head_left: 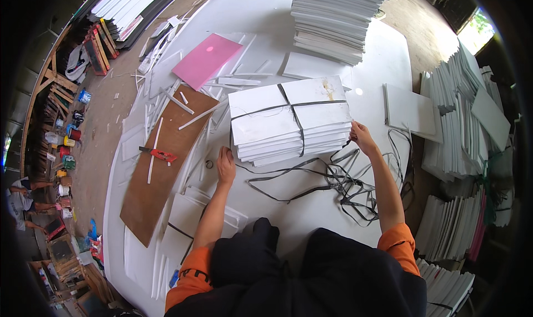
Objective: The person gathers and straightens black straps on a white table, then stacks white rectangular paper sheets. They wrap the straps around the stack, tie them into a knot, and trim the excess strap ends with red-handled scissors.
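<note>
A bundle of white foam-like sheets (266,107) lies in front of me, with black strap (292,103) crossed over its top. At its lower left corner is my left hand (225,166), fingers curled in where the strap comes down the side; the grip itself is partly hidden. My right hand (362,137) is at the bundle's right side, its fingers pinched on the black strap close to the edge. A loose tangle of the same strap (350,186) spreads over the white surface between my arms and the bundle.
Left of the bundle, a red utility knife (161,155) rests on a brown board (147,192) among white offcuts. Beyond it lies a pink sheet (208,61). A tall stack of white sheets (338,22) stands behind the bundle; more stacks (461,111) line the right. Another person (25,203) is at far left.
</note>
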`<state>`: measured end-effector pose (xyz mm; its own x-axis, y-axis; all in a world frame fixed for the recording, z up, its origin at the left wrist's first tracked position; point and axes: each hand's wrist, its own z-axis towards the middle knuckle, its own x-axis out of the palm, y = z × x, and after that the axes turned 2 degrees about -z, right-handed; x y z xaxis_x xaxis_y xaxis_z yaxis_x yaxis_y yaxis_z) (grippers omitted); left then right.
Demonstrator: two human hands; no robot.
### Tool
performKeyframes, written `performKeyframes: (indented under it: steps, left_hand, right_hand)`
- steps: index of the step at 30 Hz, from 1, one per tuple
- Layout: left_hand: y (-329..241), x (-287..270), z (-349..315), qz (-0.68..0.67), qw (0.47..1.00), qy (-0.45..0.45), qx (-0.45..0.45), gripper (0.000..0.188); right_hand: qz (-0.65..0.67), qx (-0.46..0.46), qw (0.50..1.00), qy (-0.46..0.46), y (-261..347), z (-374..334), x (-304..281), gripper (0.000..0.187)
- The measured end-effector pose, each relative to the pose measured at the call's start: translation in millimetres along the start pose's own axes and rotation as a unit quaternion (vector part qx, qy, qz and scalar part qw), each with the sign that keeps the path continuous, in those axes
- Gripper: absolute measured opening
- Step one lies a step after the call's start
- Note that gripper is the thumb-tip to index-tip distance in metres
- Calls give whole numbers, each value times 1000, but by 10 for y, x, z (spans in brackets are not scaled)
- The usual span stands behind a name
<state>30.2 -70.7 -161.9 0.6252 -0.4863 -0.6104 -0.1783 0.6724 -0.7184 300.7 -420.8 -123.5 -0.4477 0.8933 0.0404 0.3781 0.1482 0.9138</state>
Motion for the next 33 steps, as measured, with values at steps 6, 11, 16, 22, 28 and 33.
performKeyframes:
  steps: [6,11,16,22,28,33]
  left_hand:
    - [-27,155,120,27,998,15,54,11]
    - [309,763,-224,-435,871,-96,-209,33]
    - [351,795,-445,-54,994,10,-92,39]
    - [358,740,-295,-60,986,74,-134,42]
    - [494,843,-100,-202,961,53,-180,41]
    - [-456,269,463,-274,890,122,-343,46]
  right_hand:
    - [43,13,998,38,-529,161,-241,22]
    - [109,-68,991,-30,-777,158,288,37]
    - [85,1,996,6,-911,112,204,58]
    - [75,-86,993,-4,-662,64,327,37]
    - [75,-35,995,62,-478,131,383,34]
    - [64,59,996,-31,-62,-171,568,36]
